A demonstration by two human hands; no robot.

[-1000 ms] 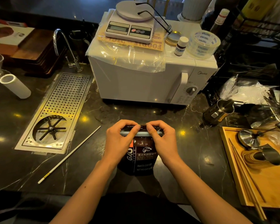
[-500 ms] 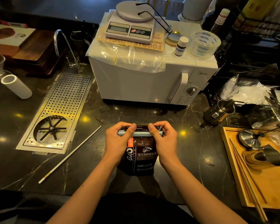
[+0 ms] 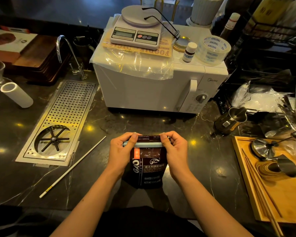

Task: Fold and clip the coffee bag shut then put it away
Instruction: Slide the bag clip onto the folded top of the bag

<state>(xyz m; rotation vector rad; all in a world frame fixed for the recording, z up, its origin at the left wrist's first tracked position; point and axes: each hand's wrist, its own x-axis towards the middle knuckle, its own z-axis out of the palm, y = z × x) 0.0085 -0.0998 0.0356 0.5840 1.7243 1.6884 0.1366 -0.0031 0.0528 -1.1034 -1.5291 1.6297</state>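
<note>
bag: dark brown printed coffee bag upright, label facing camera
clip: pale blue bar clip lying left-right across folded top
hands: left hand and right hand pinching clip ends

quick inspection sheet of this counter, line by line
surface: dark marbled counter, glossy, with light reflections
job's things: coffee bag upright at the front centre; pale blue clip lies across its folded top
clutter: white rod, perforated drain tray, white tube, metal pitcher, wooden tray with utensils
hands: left hand and right hand each pinch one end of the clip
cables: nothing seen
surroundings: microwave carrying a scale, small bottle and tape roll; tap at the back left
</note>
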